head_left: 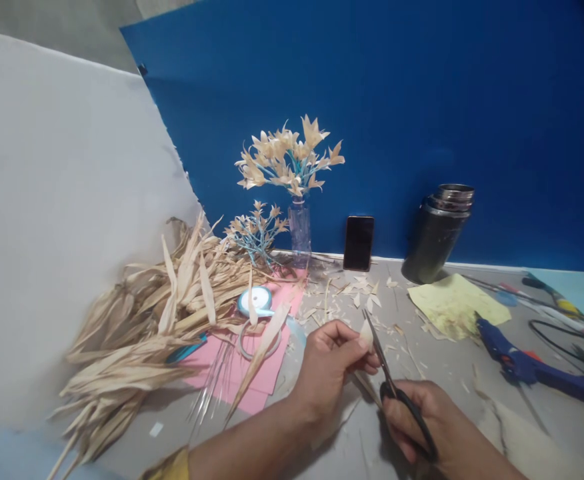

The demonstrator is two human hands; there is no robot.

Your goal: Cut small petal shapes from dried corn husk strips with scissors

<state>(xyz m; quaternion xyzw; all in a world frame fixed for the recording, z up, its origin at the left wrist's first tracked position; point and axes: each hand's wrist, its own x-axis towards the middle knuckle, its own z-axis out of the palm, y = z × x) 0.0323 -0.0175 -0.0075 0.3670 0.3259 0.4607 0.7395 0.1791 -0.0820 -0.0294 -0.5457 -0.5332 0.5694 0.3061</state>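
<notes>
Between thumb and fingers, my left hand (329, 363) pinches a small pale piece of corn husk (367, 335) over the table. My right hand (419, 417) has its fingers in the black handles of a pair of scissors (382, 360). The blades point up and away, lying right beside the husk piece; whether they touch it I cannot tell. Small husk scraps (367, 293) litter the tabletop beyond both hands. A long dry husk strip (261, 360) lies left of my left hand, over pink paper (257, 400).
A heap of dry husks (137, 320) covers the left side, by a ribbon roll (255, 301) and thin wires (215, 380). Husk flowers (292, 157) stand in a clear bottle (300, 233). Behind are a phone (359, 243) and dark flask (437, 233); rightward, yellow paper (455, 307) and a blue glue gun (527, 367).
</notes>
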